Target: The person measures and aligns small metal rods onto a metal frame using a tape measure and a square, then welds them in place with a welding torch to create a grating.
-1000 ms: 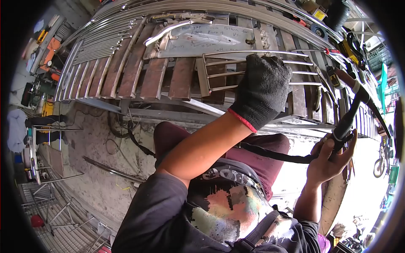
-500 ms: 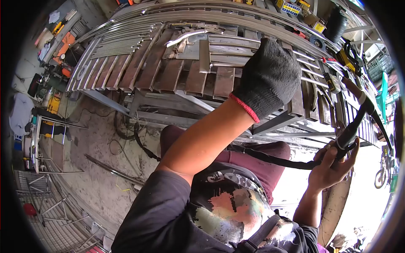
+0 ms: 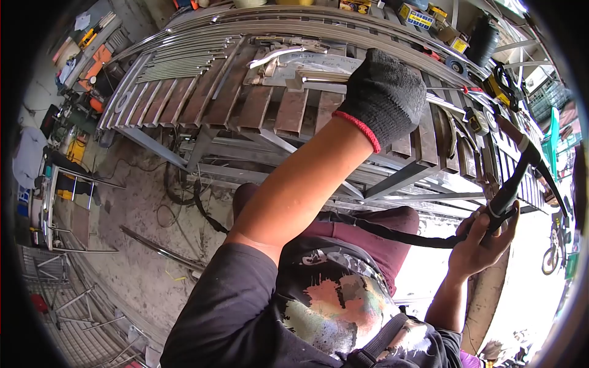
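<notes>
Frame (image 3: 325, 76) of thin rods, seen nearly edge-on over the table (image 3: 253, 110), in the left hand (image 3: 388, 92): black glove, red cuff, clenched about the middle, with fingertips hidden. End bar and some rods in sight left of the glove, other rods out to the right. Contact between frame and table impossible to tell. Behind the frame, partly covered by it, a plate (image 3: 325, 61) with handwriting; beside that, a curved strip (image 3: 277, 56), pale and shiny. Torch (image 3: 508, 191), black, in the bare right hand (image 3: 478, 242), thumb and fingers curled round the grip, tilted, with its head upward. Black hose (image 3: 417, 240) from the torch's lower end across the trousers (image 3: 396, 222). Farther left on the table, loose rods (image 3: 184, 58) side by side, and a ring (image 3: 123, 101) near the left edge. Toward the right end, a tape measure (image 3: 477, 121), between glove and torch.
</notes>
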Motion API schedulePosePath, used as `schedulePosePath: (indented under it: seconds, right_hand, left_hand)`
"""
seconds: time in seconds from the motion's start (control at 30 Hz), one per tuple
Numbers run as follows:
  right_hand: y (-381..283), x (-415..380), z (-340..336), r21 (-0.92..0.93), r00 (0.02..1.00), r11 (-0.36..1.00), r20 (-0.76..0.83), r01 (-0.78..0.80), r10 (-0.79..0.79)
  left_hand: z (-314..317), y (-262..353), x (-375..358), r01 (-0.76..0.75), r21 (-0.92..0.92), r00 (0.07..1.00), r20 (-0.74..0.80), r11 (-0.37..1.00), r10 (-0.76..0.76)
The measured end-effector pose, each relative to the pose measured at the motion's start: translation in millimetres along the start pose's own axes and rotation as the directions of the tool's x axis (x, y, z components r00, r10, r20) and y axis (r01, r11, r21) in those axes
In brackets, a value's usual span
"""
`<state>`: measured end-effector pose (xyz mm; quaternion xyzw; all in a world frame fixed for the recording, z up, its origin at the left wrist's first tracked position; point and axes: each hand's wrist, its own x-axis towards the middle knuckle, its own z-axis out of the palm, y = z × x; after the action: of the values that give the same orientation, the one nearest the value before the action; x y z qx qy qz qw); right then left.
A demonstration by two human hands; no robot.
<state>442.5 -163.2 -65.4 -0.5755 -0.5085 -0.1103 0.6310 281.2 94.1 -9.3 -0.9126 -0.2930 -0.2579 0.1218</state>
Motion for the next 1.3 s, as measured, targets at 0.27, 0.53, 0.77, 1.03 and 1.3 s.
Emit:
schedulePosePath:
  seconds: [0.27, 0.53, 0.77, 1.03, 1.3]
  right_hand:
    - [-2.5, 1.9, 5.7, -0.035, 0.999, 0.999, -0.006, 0.036, -0.036]
    - [-9.9, 1.5, 14.0, -0.004, 0.999, 1.0, -0.029, -0.025, 0.025]
    - [-12.2, 0.3, 15.9, -0.014, 0.997, 1.0, -0.071, -0.013, 0.012]
    - [-8.3, 0.1, 15.8, -0.008, 0.999, 1.0, -0.038, 0.003, -0.003]
    - [-8.8, 0.9, 18.8, -0.009, 0.998, 0.999, -0.056, -0.043, 0.043]
  left_hand:
    - [14.0, -5.3, -19.5, -0.013, 0.204, 0.957, -0.282, 0.979, 0.072]
    - [15.6, -9.2, -39.7, -0.14, 0.442, 0.88, -0.355, 0.886, 0.316]
    - [33.8, -13.0, -40.1, -0.117, 0.459, 0.81, -0.469, 0.881, 0.352]
    - [34.3, -22.9, -40.3, -0.123, 0.461, 0.873, -0.371, 0.879, 0.316]
    - [48.0, -40.9, -37.4, -0.169, 0.395, 0.899, -0.314, 0.903, 0.306]
